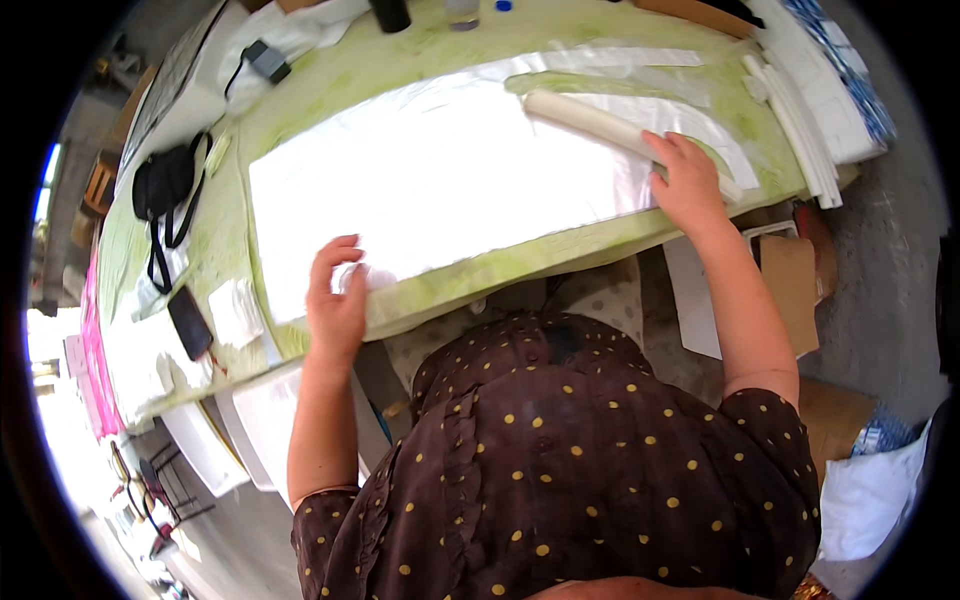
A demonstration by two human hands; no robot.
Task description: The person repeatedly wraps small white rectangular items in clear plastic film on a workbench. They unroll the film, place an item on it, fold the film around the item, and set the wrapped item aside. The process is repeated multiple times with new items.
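A large glossy white sheet [420,170] lies across the table, bright with glare. Over its right part rests a long off-white roll [590,118], set at a slant. My right hand [690,185] grips this roll near its right end, with the fingers over its top and the thumb on the near side. My left hand [335,305] is at the sheet's near left part, its fingers curved and apart. A shiny, see-through patch shows beside its thumb, too washed out to name.
A green patterned cover [215,270] dresses the table. To the left are a black bag [165,183], a phone [190,322] and folded white pieces [236,312]. White tubes [797,130] lie along the right edge. A dark cylinder [391,14] stands at the back. Cardboard [787,290] is below right.
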